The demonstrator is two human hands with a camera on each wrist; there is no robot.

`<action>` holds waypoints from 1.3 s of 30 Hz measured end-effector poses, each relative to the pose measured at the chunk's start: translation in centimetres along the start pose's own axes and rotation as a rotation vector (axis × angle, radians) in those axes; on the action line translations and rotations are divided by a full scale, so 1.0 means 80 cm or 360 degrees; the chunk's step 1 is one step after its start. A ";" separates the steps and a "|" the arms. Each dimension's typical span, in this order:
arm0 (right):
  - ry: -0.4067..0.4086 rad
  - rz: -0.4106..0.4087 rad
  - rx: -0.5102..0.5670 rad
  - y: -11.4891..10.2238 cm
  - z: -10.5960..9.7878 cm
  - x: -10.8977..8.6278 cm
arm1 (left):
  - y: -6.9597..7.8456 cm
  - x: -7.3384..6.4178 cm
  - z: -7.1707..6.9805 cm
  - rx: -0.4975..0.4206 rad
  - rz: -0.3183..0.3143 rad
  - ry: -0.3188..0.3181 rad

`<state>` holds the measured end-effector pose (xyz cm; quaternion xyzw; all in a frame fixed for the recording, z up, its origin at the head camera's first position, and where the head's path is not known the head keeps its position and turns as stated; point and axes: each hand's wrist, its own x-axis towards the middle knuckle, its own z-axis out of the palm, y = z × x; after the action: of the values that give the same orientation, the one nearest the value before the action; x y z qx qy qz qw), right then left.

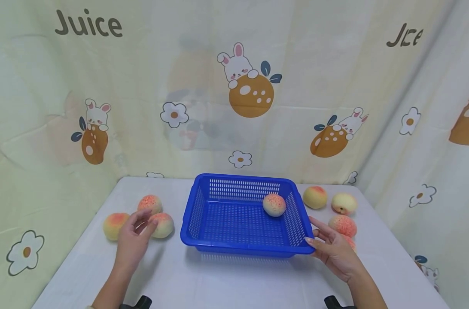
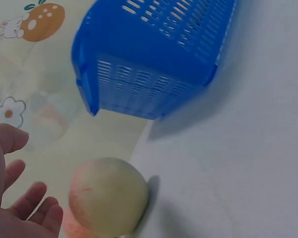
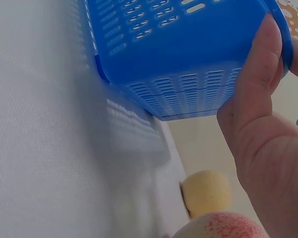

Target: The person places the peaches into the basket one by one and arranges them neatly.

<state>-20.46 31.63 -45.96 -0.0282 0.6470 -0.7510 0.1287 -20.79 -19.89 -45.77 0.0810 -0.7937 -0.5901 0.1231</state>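
Observation:
A blue plastic basket (image 1: 254, 248) with slotted sides stands on the table, one peach (image 1: 274, 205) inside toward its right side. My right hand (image 1: 336, 255) grips the basket's front right corner; in the right wrist view, fingers and thumb lie on both sides of the rim. Left of the basket, my left hand (image 1: 132, 238) is over three peaches, its fingers loosely bent and holding nothing. Nearest to it is a pale pink-topped peach (image 1: 163, 226); a speckled peach (image 1: 150, 203) lies behind and a yellow-orange peach (image 1: 114, 226) to the left. The left wrist view shows a gap between fingers and peach (image 2: 111, 196).
Several more peaches lie right of the basket, among them a yellow peach (image 1: 315, 198), a pale peach (image 1: 344, 203) and a speckled red peach (image 1: 343, 225). A white cloth (image 1: 234, 285) covers the table. Behind it hangs a printed curtain (image 1: 141, 77).

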 end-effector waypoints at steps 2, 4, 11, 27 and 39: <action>-0.0005 0.0002 -0.0002 0.000 0.000 0.000 | -0.005 0.002 0.001 0.0004 -0.0001 0.0012; -0.0006 0.0001 -0.0004 0.000 0.001 0.000 | -0.011 0.004 0.003 0.0017 -0.0002 0.0013; -0.0014 -0.0012 0.0009 -0.001 0.001 0.000 | -0.034 0.014 0.009 0.0042 0.0000 0.0051; -0.0017 -0.0006 -0.0003 0.001 -0.001 0.000 | -0.053 0.028 0.015 0.0058 -0.0100 -0.0055; -0.0037 -0.0034 -0.0006 0.003 -0.003 0.001 | -0.056 0.035 0.017 0.0181 -0.0084 -0.0111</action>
<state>-20.53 31.85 -46.22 -0.0440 0.6466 -0.7507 0.1281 -23.94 -20.71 -50.17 0.0883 -0.8273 -0.5497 0.0750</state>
